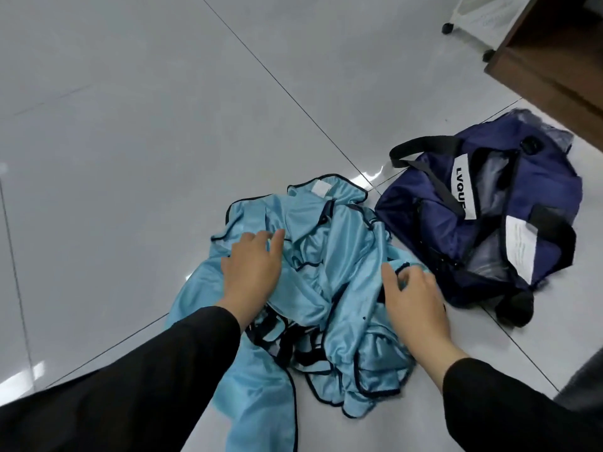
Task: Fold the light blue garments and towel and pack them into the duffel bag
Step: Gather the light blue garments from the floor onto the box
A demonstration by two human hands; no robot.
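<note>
Lying crumpled on the grey tiled floor, the light blue garments form one shiny heap edged with dark piping, a white label showing at its far end. The left hand rests flat on the heap's left part, its fingers nearly straight and clasping nothing. The right hand sits on the heap's right edge, its fingers bent onto a piped hem, though whether they pinch it cannot be told. Just beyond and to the right of the right hand stands the navy duffel bag, unzipped, with black straps, close beside the heap
</note>
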